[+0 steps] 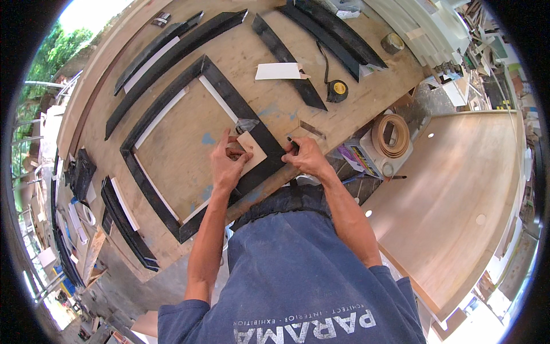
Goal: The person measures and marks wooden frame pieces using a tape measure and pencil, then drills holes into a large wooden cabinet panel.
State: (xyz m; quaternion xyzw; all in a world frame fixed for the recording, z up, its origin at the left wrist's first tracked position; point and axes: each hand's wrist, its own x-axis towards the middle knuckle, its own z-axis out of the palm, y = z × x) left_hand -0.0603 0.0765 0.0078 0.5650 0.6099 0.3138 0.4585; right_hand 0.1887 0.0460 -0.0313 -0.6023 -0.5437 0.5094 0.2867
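Note:
A square frame of black mitred strips [162, 98] with pale inner edges lies flat on the wooden worktable [183, 137]. My left hand [228, 163] is closed on a small pale wood piece [253, 153], which it holds against the inside of the frame's near right corner. Just outside that corner, my right hand [309, 159] pinches a short, thin black object [294, 145]; its kind is hard to make out. A crumpled grey scrap [247, 124] sits on the frame's right side, beyond my left hand.
Loose black strips [177, 63] lie at the far side, more [129, 223] at the left. A tape measure [337, 90], a white strip [278, 71] and a tape roll [393, 43] are on the table. Brown edging coil [392, 135] and a large wood panel [452, 212] stand right.

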